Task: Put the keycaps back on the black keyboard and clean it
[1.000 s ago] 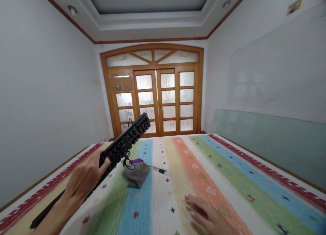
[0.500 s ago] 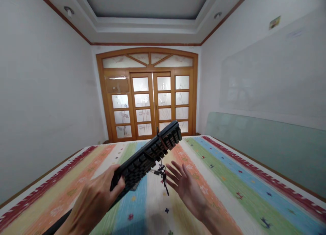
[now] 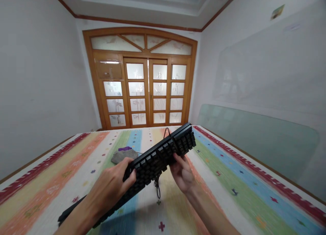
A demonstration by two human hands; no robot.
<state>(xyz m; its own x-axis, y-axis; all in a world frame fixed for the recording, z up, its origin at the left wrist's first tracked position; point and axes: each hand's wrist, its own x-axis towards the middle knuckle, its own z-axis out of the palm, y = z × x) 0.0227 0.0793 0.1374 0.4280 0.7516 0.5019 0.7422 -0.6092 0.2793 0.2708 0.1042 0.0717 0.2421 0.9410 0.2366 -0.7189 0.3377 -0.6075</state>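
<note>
A black keyboard (image 3: 150, 162) is held up at a slant over the striped cloth, its keys facing me and its right end raised. My left hand (image 3: 114, 180) grips its upper edge, thumb on the keys. My right hand (image 3: 182, 172) holds the lower edge near the right end, thumb on the keys and the other fingers hidden behind. A black cable (image 3: 158, 189) hangs in a loop below the keyboard; part of it wraps around the keyboard near the right end.
A grey cloth (image 3: 123, 156) with a purple item (image 3: 124, 148) lies on the striped cover (image 3: 84, 167) behind the keyboard. A pale green headboard-like panel (image 3: 257, 140) runs along the right wall. Wooden glazed doors (image 3: 147, 89) stand at the far end.
My right hand has gone from open beside the keyboard to gripping its lower edge. The keyboard has shifted right, and the grey cloth has come into view. The camera has tilted down.
</note>
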